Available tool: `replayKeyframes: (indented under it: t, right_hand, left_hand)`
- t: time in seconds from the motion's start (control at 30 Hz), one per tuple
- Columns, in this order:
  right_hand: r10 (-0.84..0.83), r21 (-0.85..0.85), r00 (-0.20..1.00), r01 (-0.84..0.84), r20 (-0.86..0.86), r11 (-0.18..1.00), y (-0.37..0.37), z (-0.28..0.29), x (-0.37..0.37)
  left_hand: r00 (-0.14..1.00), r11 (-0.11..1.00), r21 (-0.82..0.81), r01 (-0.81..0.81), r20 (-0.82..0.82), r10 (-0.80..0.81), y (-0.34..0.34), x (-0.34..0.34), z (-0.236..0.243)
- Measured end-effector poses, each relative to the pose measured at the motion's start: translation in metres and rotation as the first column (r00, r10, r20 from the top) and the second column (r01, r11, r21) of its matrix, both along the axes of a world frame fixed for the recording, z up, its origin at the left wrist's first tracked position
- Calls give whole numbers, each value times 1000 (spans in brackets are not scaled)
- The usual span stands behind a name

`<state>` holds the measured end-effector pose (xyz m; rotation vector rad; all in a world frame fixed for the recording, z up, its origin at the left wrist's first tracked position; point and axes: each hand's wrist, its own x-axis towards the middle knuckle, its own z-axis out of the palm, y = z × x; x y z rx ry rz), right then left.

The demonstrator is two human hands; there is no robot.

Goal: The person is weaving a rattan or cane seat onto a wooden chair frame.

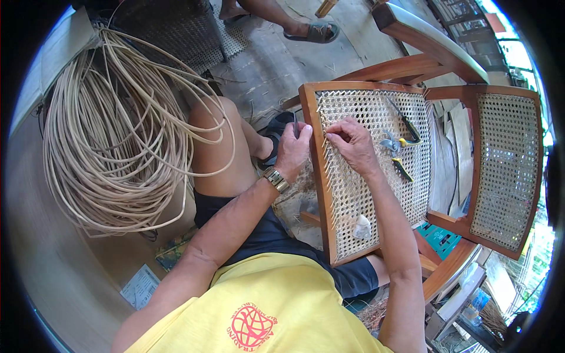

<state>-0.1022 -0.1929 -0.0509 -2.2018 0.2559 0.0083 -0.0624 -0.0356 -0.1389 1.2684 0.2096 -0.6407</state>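
Observation:
A wooden chair with a woven cane seat (382,194) lies tilted across my lap. Short pale cane pegs (329,188) stick up in a row along the seat's left edge. My left hand (292,150), just outside the left rail (318,159), is closed around a slim dark tool (295,125) whose kind I cannot make out. Over the pegs near the upper left, my right hand (355,146) pinches with thumb and fingers; whatever is between them is too small to tell. Pruning shears (393,143) with yellow-and-black handles and a black-handled pointed tool (406,122) rest on the cane beyond it.
A small white lump (362,227) sits on the seat's near part. The chair's cane back (507,167) extends right. A large rattan coil (118,147) hangs at my left, with loops reaching over my knee. Another person's sandalled foot (312,32) is at the top.

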Motion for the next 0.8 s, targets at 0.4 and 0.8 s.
replayKeyframes:
  t: [0.4, 0.8]
  right_hand:
    - [-5, -27, 972, -2, -236, 1000, -4, 7, 20]
    - [58, -340, 904, -217, -423, 915, -70, 166, -60]
  left_hand:
    - [977, 995, 80, -52, 210, 34, -2, 8, -2]
    - [937, 916, 358, 182, 219, -272, -6, 7, 10]
